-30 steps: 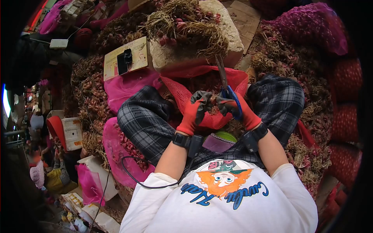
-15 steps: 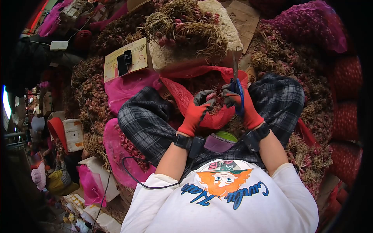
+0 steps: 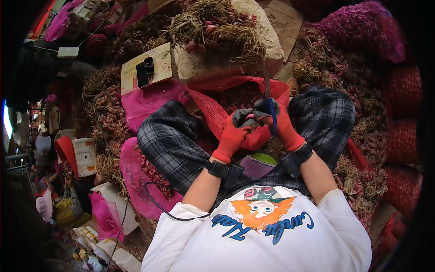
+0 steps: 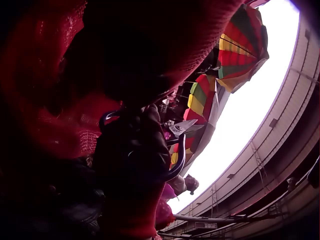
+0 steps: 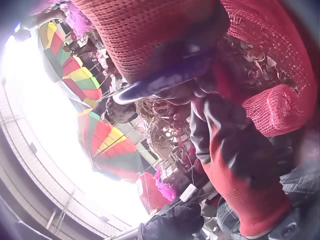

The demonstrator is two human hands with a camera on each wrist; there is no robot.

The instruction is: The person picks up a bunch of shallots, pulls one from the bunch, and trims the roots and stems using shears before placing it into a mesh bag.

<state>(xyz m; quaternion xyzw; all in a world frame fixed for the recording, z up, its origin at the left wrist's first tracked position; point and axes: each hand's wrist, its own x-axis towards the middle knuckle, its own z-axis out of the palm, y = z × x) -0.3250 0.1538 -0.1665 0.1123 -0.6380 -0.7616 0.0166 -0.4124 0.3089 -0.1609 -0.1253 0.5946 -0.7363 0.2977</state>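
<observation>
Both hands wear red gloves with dark grey palms and fingers, close together over an open red mesh bag (image 3: 210, 109) of shallots. Between thumb and fingers, the left hand (image 3: 233, 133) pinches a small pink shallot (image 3: 249, 117). My right hand (image 3: 283, 124) grips blue-handled scissors (image 3: 273, 119), their blades pointing away from the body, toward the foam block. The right fingertips are right at the shallot. In the left wrist view the metal blades (image 4: 183, 127) show beyond the dark right hand. The right wrist view has the blue handle (image 5: 160, 84) near the left glove (image 5: 230, 145).
A pale foam block (image 3: 199, 63) bears dried shallot bunches (image 3: 215, 34). Left of it, a phone (image 3: 145, 73) lies on a board (image 3: 162, 61). Shallot heaps (image 3: 358, 118) flank the crossed legs. A green-rimmed container (image 3: 264, 158) sits close to the lap. A cable (image 3: 156, 208) runs from the left wrist.
The hands drew apart, baring the pink shallot in the left hand, then came close together again. The scissors tilted and swung in the right hand.
</observation>
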